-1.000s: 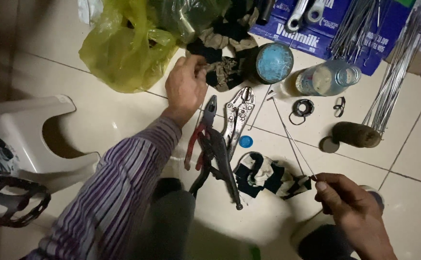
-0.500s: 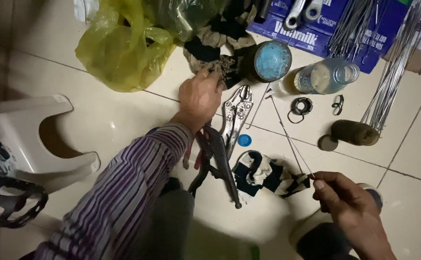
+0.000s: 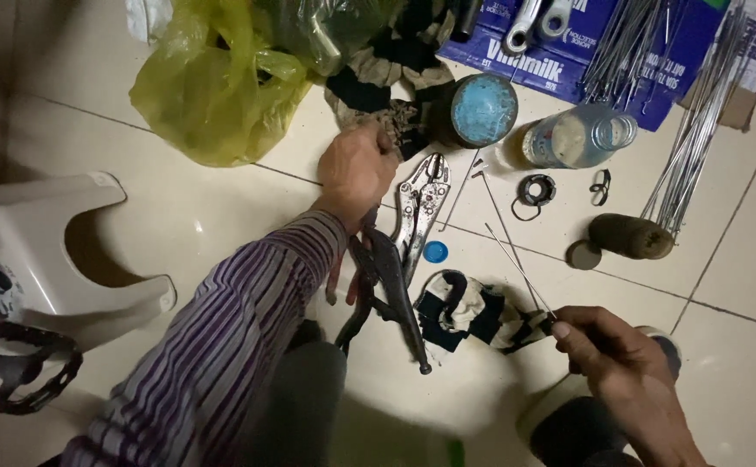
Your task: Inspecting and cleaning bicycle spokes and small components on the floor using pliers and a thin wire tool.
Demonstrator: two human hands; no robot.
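Our left hand [image 3: 356,169] closes its fingers on the striped rag [image 3: 386,91], far centre. Our right hand [image 3: 607,350] pinches a thin spoke [image 3: 516,259], near right.

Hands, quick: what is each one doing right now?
Left hand: fingers curled onto the striped rag above the locking pliers; firm grip cannot be told.
Right hand: closed, pinching a thin metal spoke.

Thin metal spoke [image 3: 516,259] slants above a striped rag [image 3: 473,313].
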